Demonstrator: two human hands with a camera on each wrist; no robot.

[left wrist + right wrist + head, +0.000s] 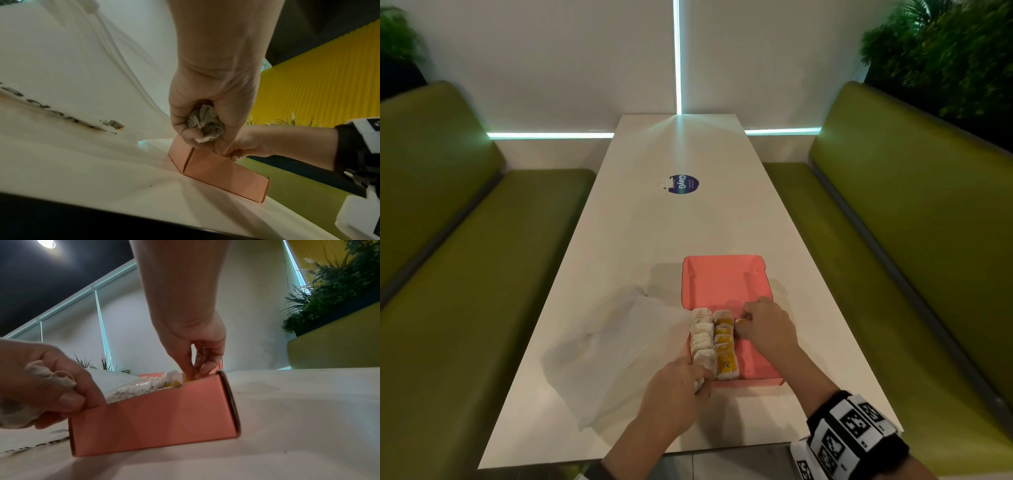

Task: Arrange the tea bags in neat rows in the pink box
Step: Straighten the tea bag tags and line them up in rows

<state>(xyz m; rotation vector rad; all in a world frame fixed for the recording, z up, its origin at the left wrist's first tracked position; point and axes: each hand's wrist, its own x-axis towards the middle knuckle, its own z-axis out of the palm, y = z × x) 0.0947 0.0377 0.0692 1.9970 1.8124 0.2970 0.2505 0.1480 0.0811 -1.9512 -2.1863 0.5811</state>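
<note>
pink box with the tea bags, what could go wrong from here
The left hand grips a crumpled bunch of white tea bags with loose strings, which may tangle or tear. The right hand sets a bag beside the yellow-tagged row in the pink cardboard box and could knock it askew.

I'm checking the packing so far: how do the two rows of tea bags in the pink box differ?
The left row shows plain white bags; the right row shows yellow tags. The left row lies against the pink box's left wall; the right row sits toward the middle. Both run front to back in the near half.
</note>
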